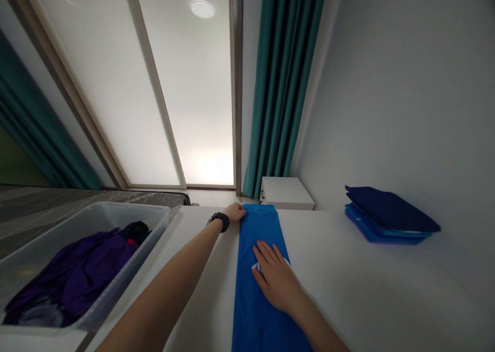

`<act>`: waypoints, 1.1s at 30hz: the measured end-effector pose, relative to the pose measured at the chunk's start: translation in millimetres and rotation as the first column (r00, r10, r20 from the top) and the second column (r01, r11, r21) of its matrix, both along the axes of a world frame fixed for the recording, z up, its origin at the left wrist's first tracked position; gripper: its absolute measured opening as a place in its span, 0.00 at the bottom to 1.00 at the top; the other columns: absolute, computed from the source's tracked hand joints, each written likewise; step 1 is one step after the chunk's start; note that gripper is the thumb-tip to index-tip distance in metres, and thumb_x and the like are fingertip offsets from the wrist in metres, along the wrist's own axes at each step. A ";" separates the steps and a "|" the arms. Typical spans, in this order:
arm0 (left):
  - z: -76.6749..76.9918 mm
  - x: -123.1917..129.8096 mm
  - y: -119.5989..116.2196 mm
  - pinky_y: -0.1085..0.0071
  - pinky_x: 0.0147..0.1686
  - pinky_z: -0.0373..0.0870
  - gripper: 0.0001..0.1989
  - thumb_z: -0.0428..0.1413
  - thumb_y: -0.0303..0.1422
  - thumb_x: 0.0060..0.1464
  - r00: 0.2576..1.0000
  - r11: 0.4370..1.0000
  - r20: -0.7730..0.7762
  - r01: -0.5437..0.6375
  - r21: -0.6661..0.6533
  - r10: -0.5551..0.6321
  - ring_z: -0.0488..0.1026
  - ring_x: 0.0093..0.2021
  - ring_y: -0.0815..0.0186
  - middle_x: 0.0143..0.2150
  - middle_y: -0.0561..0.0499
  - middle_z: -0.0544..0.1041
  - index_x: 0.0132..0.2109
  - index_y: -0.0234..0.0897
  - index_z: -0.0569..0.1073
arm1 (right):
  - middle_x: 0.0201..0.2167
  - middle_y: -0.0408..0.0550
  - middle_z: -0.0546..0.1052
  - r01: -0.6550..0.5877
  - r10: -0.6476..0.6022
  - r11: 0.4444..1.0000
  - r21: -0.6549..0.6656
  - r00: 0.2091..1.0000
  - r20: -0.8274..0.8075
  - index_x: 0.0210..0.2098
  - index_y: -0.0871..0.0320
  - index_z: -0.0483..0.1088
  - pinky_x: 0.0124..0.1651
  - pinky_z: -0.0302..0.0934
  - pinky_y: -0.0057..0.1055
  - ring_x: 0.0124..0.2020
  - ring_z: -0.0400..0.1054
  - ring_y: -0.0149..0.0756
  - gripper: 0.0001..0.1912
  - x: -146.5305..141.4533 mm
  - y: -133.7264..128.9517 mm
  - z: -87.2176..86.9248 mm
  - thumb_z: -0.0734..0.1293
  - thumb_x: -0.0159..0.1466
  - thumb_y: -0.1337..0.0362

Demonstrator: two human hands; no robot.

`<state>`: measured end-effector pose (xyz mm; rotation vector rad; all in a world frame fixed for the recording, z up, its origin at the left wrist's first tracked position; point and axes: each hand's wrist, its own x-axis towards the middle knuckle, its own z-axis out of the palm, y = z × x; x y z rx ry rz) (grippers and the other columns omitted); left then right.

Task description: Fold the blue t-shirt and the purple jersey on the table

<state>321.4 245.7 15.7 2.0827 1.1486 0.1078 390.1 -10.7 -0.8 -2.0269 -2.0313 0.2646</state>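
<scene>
A blue garment [258, 310], folded lengthwise into a long strip, lies on the white table [332, 300] in front of me. My left hand [234, 212], with a dark watch at the wrist, has its fingers closed on the strip's far left corner. Flat on the middle of the cloth rests my right hand [279, 280], fingers stretched out. It partly covers a white print. The near end of the garment runs out of view at the bottom.
To the left stands a translucent plastic bin [127, 207] holding purple and dark clothes [88, 269]. A stack of folded blue clothes [390, 212] sits on the table's right, by the wall. Beyond the far edge are a white cabinet [288, 191] and teal curtains [286, 83].
</scene>
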 end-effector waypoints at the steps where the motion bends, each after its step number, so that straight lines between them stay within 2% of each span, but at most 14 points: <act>1: -1.1 1.4 0.1 0.57 0.46 0.73 0.17 0.54 0.38 0.62 1.000 1.000 -0.001 -0.002 0.009 0.002 0.72 0.48 0.59 0.53 0.45 0.71 0.55 0.35 0.69 | 0.69 0.49 0.49 0.001 -0.001 1.000 0.006 1.000 -0.004 0.68 0.60 0.50 0.71 0.31 0.45 0.70 0.39 0.40 0.30 0.2 -0.2 -0.4 0.47 0.71 0.53; 6: -2.8 3.4 2.4 0.59 0.45 0.73 0.16 0.54 0.38 0.62 1.000 0.999 -0.004 0.022 0.029 -0.022 0.73 0.46 0.60 0.51 0.45 0.72 0.52 0.34 0.70 | 0.69 0.49 0.49 -0.008 0.008 1.000 0.023 1.000 -0.017 0.68 0.59 0.51 0.70 0.32 0.46 0.70 0.39 0.41 0.29 1.5 -0.9 -1.9 0.47 0.71 0.53; 10: -1.7 -3.3 3.7 0.70 0.37 0.69 0.11 0.59 0.38 0.55 0.998 0.996 0.028 0.053 0.078 -0.055 0.73 0.36 0.63 0.32 0.50 0.77 0.33 0.33 0.75 | 0.69 0.49 0.50 -0.008 0.009 1.000 0.021 1.000 -0.020 0.68 0.58 0.50 0.71 0.31 0.45 0.70 0.39 0.40 0.30 2.3 -0.6 -2.7 0.47 0.71 0.53; 13: -0.4 -9.6 3.6 0.73 0.33 0.66 0.10 0.60 0.37 0.51 0.995 0.991 0.065 0.065 0.115 -0.072 0.72 0.32 0.64 0.27 0.52 0.76 0.29 0.35 0.74 | 0.69 0.49 0.50 -0.011 0.011 1.000 0.029 1.000 -0.009 0.68 0.58 0.51 0.70 0.32 0.45 0.70 0.39 0.40 0.29 2.3 -0.5 -3.2 0.47 0.71 0.53; 18: -0.7 -14.5 0.4 0.74 0.33 0.66 0.05 0.57 0.33 0.52 0.991 0.982 0.101 0.066 0.175 -0.085 0.73 0.32 0.65 0.30 0.50 0.78 0.33 0.34 0.75 | 0.69 0.49 0.50 -0.002 0.002 1.000 0.027 1.000 -0.002 0.68 0.58 0.50 0.71 0.32 0.44 0.70 0.39 0.39 0.29 1.9 -1.0 -2.7 0.47 0.71 0.53; 23: -8.0 -14.4 -6.3 0.72 0.36 0.67 0.04 0.55 0.28 0.53 0.992 0.956 0.106 0.039 0.291 -0.073 0.74 0.35 0.63 0.33 0.47 0.78 0.34 0.35 0.75 | 0.69 0.49 0.50 -0.004 0.004 1.000 0.025 1.000 -0.010 0.68 0.58 0.51 0.71 0.32 0.45 0.70 0.39 0.39 0.29 1.4 -1.0 -1.6 0.47 0.71 0.53; 28: -11.0 -20.8 -11.0 0.71 0.38 0.68 0.08 0.53 0.27 0.54 0.992 0.917 0.101 0.034 0.397 -0.080 0.74 0.35 0.63 0.34 0.48 0.77 0.42 0.35 0.74 | 0.69 0.50 0.50 -0.004 0.004 1.000 0.024 1.000 0.006 0.68 0.59 0.51 0.70 0.32 0.46 0.70 0.39 0.41 0.30 1.3 -0.7 -3.2 0.48 0.71 0.53; 30: -7.2 -25.9 -15.0 0.68 0.42 0.69 0.11 0.50 0.26 0.57 0.990 0.892 0.113 0.028 0.451 -0.088 0.74 0.39 0.62 0.38 0.46 0.77 0.46 0.34 0.73 | 0.69 0.50 0.50 -0.009 0.009 0.999 0.034 1.000 0.011 0.68 0.59 0.51 0.70 0.33 0.47 0.70 0.40 0.41 0.30 1.6 -0.6 -4.7 0.48 0.71 0.52; 33: 0.0 -33.0 -28.6 0.63 0.54 0.63 0.17 0.45 0.26 0.60 0.980 0.844 0.136 0.051 0.533 -0.146 0.70 0.53 0.59 0.52 0.42 0.74 0.53 0.35 0.71 | 0.69 0.50 0.50 -0.013 0.013 0.999 0.048 1.000 0.004 0.68 0.58 0.51 0.70 0.33 0.46 0.70 0.40 0.40 0.29 2.0 -0.3 -6.5 0.47 0.71 0.53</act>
